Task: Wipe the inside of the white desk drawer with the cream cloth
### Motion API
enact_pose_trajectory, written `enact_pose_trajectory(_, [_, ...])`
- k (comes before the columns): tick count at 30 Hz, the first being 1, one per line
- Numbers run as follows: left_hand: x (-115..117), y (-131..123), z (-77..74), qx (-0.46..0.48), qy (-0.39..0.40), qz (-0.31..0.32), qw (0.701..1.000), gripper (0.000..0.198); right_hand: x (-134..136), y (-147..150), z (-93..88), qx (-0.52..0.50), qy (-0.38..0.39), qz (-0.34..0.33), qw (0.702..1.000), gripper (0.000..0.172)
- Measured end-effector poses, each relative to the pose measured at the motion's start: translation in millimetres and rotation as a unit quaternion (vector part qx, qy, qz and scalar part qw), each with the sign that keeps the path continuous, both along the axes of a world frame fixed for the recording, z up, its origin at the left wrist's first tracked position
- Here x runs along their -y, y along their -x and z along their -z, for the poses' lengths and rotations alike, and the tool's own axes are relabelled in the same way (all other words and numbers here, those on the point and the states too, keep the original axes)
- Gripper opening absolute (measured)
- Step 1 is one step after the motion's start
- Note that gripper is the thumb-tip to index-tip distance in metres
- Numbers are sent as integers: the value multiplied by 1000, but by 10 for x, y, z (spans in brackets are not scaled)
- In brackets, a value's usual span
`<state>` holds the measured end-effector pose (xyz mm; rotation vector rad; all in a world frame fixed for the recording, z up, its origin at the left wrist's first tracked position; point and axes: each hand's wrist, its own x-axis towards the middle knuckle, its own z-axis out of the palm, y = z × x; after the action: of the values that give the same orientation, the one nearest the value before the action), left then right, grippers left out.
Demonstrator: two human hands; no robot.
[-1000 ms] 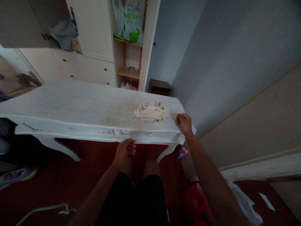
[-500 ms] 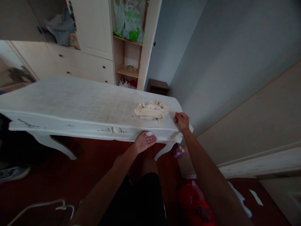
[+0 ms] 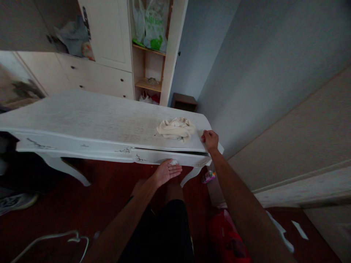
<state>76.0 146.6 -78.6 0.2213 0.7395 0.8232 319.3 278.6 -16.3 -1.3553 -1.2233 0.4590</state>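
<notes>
A white table (image 3: 90,117) with carved drawer fronts stands before me. Its right-hand drawer (image 3: 150,156) is pulled out slightly, leaving a dark gap under the tabletop. My left hand (image 3: 168,171) is palm up at the drawer's white knob (image 3: 174,162), thumb above and fingers below, holding it. Fingers curled, my right hand (image 3: 210,139) rests at the right end of the tabletop; whatever it holds, if anything, is hidden. A crumpled cream cloth (image 3: 175,128) lies on the tabletop between the hands, touching neither.
Behind the table stands a white cabinet (image 3: 109,36) with plastic bags (image 3: 155,27) on an open shelf. A small brown box-like unit (image 3: 184,101) is by the wall. On the floor are a red bag (image 3: 227,237), a pink package (image 3: 208,176) and a shoe (image 3: 18,202).
The right-hand drawer has come out a little toward me, with my left hand at its knob. My right hand has stayed at the table's right end.
</notes>
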Motion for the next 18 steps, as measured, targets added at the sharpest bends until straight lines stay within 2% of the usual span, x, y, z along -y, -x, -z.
enact_pose_trajectory(8, [744,-6,-22,14,49,-14,999,36,13,-8,2,19,2,1,1000,27])
enact_pose_trajectory(14, [1233,-64,80,36,74,-29,996,39,23,-4,-3,31,5,1,1000,28])
enact_pose_trajectory(18, [1518,-76,221,50,63,-31,996,33,47,14,-22,33,7,-1,999,28])
